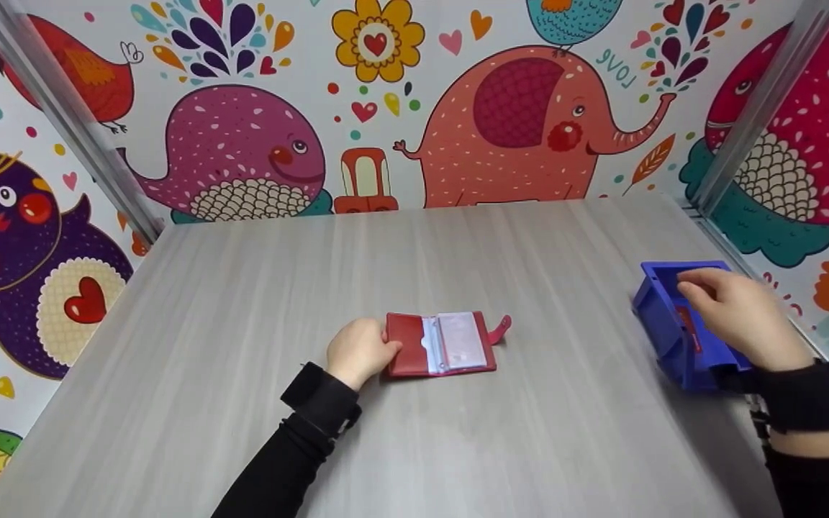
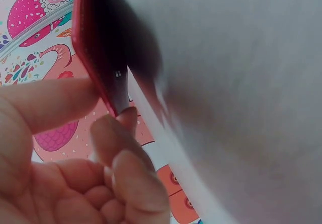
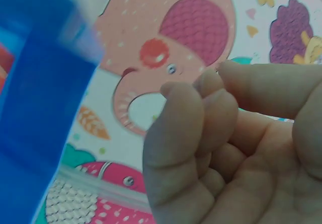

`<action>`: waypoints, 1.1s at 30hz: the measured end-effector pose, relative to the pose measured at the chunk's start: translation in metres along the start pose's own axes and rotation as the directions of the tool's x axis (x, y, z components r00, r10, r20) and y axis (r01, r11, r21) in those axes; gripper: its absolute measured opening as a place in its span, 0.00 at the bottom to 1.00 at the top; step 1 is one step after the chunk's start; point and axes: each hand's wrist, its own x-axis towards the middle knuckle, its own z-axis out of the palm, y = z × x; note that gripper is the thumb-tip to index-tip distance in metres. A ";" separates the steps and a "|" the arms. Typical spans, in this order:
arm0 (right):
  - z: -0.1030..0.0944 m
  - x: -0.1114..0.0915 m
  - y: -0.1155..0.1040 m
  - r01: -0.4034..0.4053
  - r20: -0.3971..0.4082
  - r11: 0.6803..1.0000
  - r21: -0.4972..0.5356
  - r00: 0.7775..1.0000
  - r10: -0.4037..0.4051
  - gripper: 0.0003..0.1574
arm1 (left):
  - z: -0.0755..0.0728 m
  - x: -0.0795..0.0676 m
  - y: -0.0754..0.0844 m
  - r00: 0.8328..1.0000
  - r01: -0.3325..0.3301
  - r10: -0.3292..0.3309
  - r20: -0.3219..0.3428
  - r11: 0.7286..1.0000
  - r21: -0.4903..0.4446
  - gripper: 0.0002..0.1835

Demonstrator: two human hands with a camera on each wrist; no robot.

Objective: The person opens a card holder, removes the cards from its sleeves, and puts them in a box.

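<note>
A red card wallet (image 1: 406, 345) lies unfolded near the middle of the table, its clear plastic sleeves (image 1: 462, 342) showing and its snap strap (image 1: 502, 329) sticking out to the right. My left hand (image 1: 361, 351) pinches its left edge between thumb and fingers. In the left wrist view the dark underside of the wallet (image 2: 103, 48) tilts up off the table at that edge. Above the blue bin (image 1: 663, 331) on the right hovers my right hand (image 1: 742, 316), fingers loosely bent. Nothing shows between its fingertips in the right wrist view. Inside the bin lies a flat red item (image 1: 689, 327).
The grey wood-grain table (image 1: 242, 302) spreads around the wallet. Printed cartoon panels (image 1: 364, 108) wall it at the back and sides, with metal posts (image 1: 767, 101) at the corners. The bin stands close to the table's right edge.
</note>
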 end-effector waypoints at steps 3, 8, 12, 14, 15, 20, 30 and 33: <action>0.003 0.000 -0.012 0.026 0.001 1.000 0.010 1.000 -0.026 0.26 | -0.001 0.000 0.001 1.000 0.005 -0.005 0.002 1.000 0.005 0.22; 0.012 0.000 -0.032 0.096 -0.025 0.995 0.016 0.995 -0.096 0.24 | 0.000 -0.001 0.000 1.000 -0.006 0.006 -0.005 1.000 0.007 0.22; 0.022 0.004 -0.044 0.158 -0.036 0.987 0.017 0.987 -0.158 0.22 | 0.000 -0.001 0.000 1.000 -0.011 0.011 -0.005 1.000 0.010 0.23; 0.029 0.006 -0.050 0.188 -0.039 0.982 0.008 0.982 -0.187 0.20 | 0.000 -0.001 0.001 1.000 -0.013 0.013 -0.004 1.000 0.009 0.23; 0.033 0.007 -0.053 0.203 -0.041 0.979 0.006 0.978 -0.202 0.19 | 0.000 -0.001 0.001 1.000 -0.013 0.013 -0.004 1.000 0.009 0.23; 0.052 0.013 -0.069 0.256 -0.036 0.967 0.018 0.966 -0.255 0.17 | 0.000 0.000 0.001 1.000 -0.009 0.009 -0.004 1.000 0.013 0.23; 0.092 0.021 -0.100 0.350 -0.022 0.935 0.051 0.937 -0.349 0.12 | 0.000 0.000 0.000 1.000 -0.008 0.008 0.000 1.000 0.016 0.22; 0.103 0.024 -0.109 0.385 -0.022 0.921 0.061 0.923 -0.385 0.10 | 0.000 -0.001 0.000 1.000 -0.004 0.003 0.002 1.000 0.012 0.22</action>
